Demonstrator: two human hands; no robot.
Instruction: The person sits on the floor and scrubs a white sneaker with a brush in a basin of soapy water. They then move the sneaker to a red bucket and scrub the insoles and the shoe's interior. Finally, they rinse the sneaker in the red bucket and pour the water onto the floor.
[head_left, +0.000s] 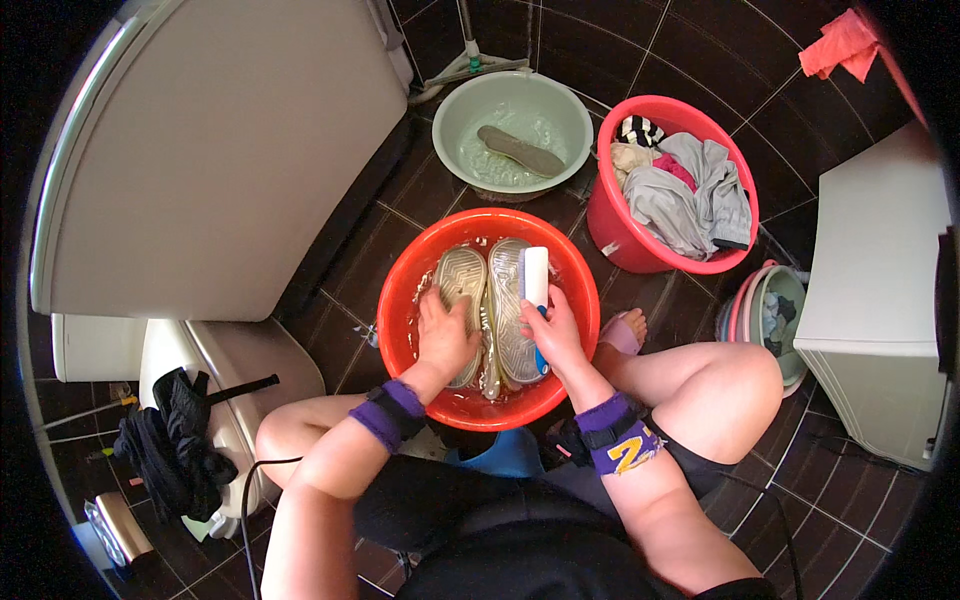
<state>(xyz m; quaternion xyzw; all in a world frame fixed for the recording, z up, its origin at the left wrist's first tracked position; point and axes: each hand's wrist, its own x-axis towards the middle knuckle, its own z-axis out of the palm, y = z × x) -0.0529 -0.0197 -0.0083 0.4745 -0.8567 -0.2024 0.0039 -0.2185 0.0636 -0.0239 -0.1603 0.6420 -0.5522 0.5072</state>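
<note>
A red plastic basin (585, 300) of water sits on the floor between my knees. Two shoes lie in it side by side with their patterned soles facing up: the left shoe (459, 276) and the right shoe (510, 322). My left hand (446, 334) rests on the left sole, fingers apart. In my right hand (555, 330) is a scrubbing brush (535, 274) with a white head and a blue handle. The brush is over the outer side of the right shoe, bristles turned left; whether they touch the sole, I cannot tell.
Beyond the basin stands a pale green basin (442, 154) of water with a grey insole (521, 151) in it. A pink bucket (630, 240) holds clothes. At left is a toilet (247, 375) with dark cloth (176, 442); stacked basins (795, 337) and a white appliance (877, 262) are right.
</note>
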